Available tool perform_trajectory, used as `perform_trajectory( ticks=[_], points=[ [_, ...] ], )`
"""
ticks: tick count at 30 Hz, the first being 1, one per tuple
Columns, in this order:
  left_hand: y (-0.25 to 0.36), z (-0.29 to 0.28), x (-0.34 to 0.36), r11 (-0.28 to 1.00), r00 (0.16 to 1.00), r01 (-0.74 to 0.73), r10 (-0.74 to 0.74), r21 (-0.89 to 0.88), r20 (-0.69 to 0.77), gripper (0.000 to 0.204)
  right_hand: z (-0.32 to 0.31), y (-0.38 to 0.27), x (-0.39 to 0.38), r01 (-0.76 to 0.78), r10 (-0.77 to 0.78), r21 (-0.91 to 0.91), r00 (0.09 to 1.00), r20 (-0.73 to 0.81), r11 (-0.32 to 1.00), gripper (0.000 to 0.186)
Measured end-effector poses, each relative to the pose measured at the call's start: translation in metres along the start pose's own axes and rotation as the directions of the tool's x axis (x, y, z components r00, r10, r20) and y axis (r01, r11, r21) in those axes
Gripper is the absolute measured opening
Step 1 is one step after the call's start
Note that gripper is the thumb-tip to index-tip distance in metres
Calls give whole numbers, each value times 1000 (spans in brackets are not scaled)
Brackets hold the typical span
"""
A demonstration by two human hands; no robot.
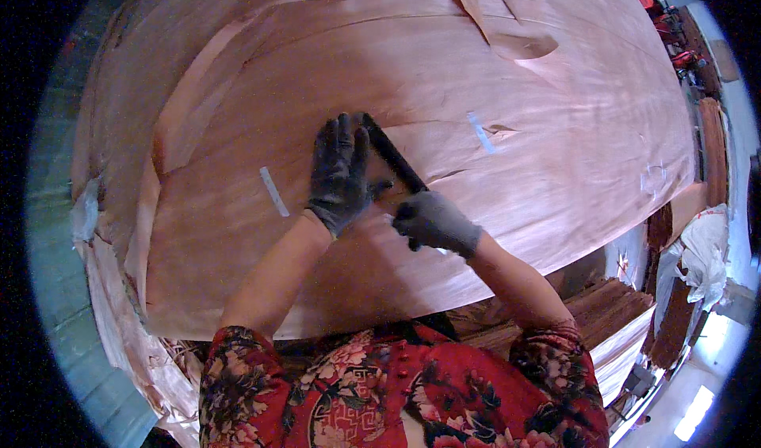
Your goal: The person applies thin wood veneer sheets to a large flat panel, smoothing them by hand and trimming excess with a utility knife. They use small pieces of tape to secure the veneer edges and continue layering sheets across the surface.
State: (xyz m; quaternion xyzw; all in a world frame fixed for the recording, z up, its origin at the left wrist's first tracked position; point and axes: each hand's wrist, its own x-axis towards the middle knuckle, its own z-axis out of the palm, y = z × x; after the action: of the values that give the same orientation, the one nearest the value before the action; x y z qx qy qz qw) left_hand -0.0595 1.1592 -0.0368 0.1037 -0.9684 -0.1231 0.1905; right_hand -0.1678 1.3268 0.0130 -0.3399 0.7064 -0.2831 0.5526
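A broad sheet of reddish-brown wood veneer [246, 258] lies in front of me on a stack of similar sheets. My left hand [339, 174], in a dark glove, rests flat on it with the fingers stretched out. The gloved right hand [438, 224] is closed around the near end of a long, straight black tool [394, 154]. That tool slants up and left across the sheet, its far end beside my left fingertips. Whether it has a blade, I cannot tell. One pale tape strip [274, 192] sticks left of my hands and another tape strip [480, 133] beyond the right one, beside a small tear [501, 131].
A loose curled veneer strip [519, 45] lies at the far side. Ragged sheet edges [143, 234] run down the left. Stacked veneer [610, 321] stands near right, with a white plastic sack [703, 246] beyond it. Red equipment [670, 28] is at the far right.
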Motion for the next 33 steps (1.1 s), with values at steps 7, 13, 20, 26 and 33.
perform_trajectory(
  ticks=[7, 13, 20, 26, 33],
  points=[
    [3, -12, -3, 999, 998, 51, -51, 5, -28, 97, -48, 46, -59, 102, 94, 403, 894, -437, 910, 28],
    [43, -3, 0, 989, 981, -22, -8, -148, -193, 82, -74, 47, -47, 106, 102, 346, 841, -532, 932, 30],
    [67, 10, 20, 959, 969, 55, -118, -277, -217, 85, -86, 16, -7, 239, -113, 193, 857, -503, 952, 30],
    [60, 13, 37, 982, 959, 81, -124, -173, -254, 85, -87, -12, 40, 147, -192, -129, 854, -484, 981, 38],
    [53, 25, 47, 993, 991, 74, -83, -88, -108, 82, -97, -16, 48, -124, -95, -432, 887, -451, 893, 45]
  ],
)
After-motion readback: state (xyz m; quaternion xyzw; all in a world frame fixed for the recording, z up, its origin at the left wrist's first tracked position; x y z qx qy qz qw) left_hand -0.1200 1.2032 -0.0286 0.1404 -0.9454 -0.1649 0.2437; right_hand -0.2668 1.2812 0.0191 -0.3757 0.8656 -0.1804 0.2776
